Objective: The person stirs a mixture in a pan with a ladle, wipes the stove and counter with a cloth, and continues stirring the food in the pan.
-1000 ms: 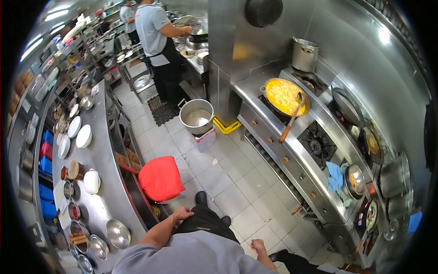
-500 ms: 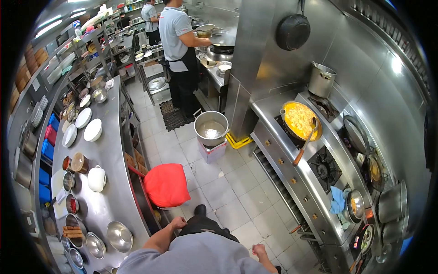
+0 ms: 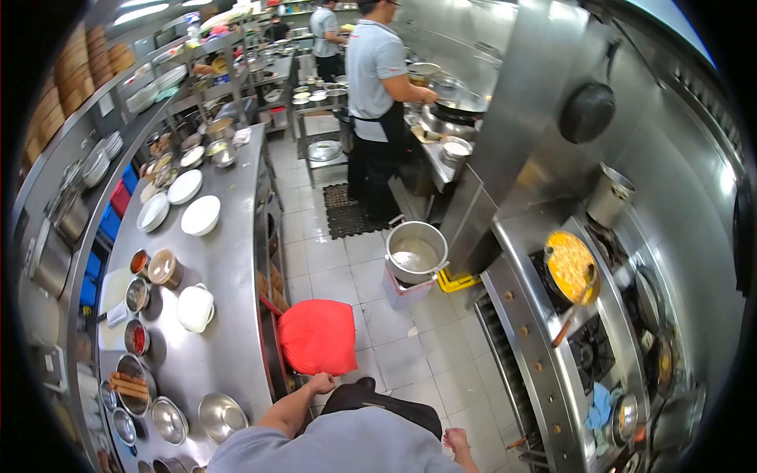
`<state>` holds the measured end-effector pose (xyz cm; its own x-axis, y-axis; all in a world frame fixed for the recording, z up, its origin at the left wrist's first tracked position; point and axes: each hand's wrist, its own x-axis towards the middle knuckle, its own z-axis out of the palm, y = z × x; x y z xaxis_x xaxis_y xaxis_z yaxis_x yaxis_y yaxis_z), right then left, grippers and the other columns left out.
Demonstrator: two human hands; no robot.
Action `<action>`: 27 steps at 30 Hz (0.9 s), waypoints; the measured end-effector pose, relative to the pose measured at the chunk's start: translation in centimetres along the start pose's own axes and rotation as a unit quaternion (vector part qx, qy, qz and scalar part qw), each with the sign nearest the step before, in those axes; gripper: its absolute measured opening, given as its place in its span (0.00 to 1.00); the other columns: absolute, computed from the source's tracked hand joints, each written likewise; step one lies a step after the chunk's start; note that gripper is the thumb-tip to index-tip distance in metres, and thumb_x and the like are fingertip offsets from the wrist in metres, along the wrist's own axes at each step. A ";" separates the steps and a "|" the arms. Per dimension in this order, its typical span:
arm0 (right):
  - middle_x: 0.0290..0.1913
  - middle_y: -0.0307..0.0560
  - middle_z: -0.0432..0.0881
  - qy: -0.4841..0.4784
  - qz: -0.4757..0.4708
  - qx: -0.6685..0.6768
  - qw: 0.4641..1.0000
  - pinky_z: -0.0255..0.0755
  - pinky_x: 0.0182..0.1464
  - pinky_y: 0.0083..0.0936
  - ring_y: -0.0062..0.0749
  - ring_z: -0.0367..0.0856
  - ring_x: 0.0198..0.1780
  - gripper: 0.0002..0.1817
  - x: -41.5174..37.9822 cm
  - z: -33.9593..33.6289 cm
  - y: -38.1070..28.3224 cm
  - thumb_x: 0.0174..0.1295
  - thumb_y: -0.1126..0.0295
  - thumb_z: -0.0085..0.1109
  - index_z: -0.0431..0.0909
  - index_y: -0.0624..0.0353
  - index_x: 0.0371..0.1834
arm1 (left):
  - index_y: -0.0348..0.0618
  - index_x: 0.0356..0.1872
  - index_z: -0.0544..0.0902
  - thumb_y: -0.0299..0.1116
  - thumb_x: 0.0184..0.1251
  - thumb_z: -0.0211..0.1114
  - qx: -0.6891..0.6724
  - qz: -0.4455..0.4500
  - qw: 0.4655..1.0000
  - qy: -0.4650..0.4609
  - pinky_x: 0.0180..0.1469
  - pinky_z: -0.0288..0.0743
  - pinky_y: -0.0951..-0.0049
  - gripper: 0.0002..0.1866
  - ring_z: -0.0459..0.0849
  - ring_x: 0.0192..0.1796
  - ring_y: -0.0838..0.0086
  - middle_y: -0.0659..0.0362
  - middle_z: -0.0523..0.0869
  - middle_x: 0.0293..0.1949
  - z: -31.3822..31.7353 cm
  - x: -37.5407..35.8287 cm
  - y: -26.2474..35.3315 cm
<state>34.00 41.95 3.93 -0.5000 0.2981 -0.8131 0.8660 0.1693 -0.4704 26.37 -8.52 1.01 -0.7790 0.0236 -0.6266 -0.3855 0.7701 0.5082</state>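
My left hand point(image 3: 320, 384) hangs beside my body with its fingers curled, just below the red seat point(image 3: 318, 337); nothing shows in it. On my other side my right hand point(image 3: 455, 438) is low over the floor tiles, its fingers also curled and no object visible in them. To the left runs a steel counter point(image 3: 236, 315) with a white lidded pot point(image 3: 195, 308), steel bowls point(image 3: 222, 417) and white plates point(image 3: 201, 215). Over at the stove on the right, a pan of yellow food point(image 3: 571, 266) has a ladle with a wooden handle point(image 3: 563, 329) resting in it.
A large pot point(image 3: 415, 251) stands on a box in the aisle beside a yellow floor-level frame point(image 3: 458, 281). Farther back, a person in a grey shirt point(image 3: 375, 71) works at a wok point(image 3: 457, 118). Another person point(image 3: 324, 35) stands behind. A blue cloth point(image 3: 601, 407) lies on the stove.
The view has shifted, so the counter, pot and stove appear farther right. Both my hands stay low with fingers curled. The pan and ladle remain on the stove.
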 end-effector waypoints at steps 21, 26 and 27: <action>0.20 0.45 0.77 -0.009 -0.036 -0.011 0.999 0.73 0.18 0.24 0.26 0.75 0.19 0.08 3.5 -1.8 -3.1 0.54 0.71 0.52 0.76 0.66 0.26 | 0.41 0.38 0.84 0.41 0.49 0.60 -0.039 -0.068 0.995 -0.065 0.49 0.75 0.65 0.17 0.82 0.45 0.59 0.49 0.84 0.40 1.7 -4.7 0.0; 0.21 0.44 0.77 -0.011 0.011 -0.010 1.000 0.73 0.19 0.24 0.25 0.75 0.20 0.07 0.8 -0.1 -1.9 0.54 0.71 0.53 0.76 0.64 0.25 | 0.41 0.37 0.84 0.38 0.48 0.58 -0.033 -0.083 0.995 -0.045 0.47 0.75 0.65 0.17 0.83 0.43 0.59 0.47 0.84 0.37 0.4 -2.0 -1.3; 0.21 0.44 0.77 -0.018 0.021 -0.003 1.000 0.73 0.19 0.24 0.25 0.75 0.20 0.07 0.6 0.5 -1.2 0.54 0.72 0.53 0.76 0.64 0.25 | 0.41 0.37 0.84 0.38 0.48 0.58 -0.011 -0.069 0.997 -0.028 0.47 0.75 0.65 0.17 0.83 0.43 0.59 0.47 0.84 0.37 0.0 -1.4 -1.4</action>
<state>32.64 41.44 3.83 -0.4634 0.2703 -0.8439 0.8859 0.1629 -0.4343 28.03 -9.68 1.21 -0.6899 -0.0455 -0.7225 -0.4983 0.7538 0.4283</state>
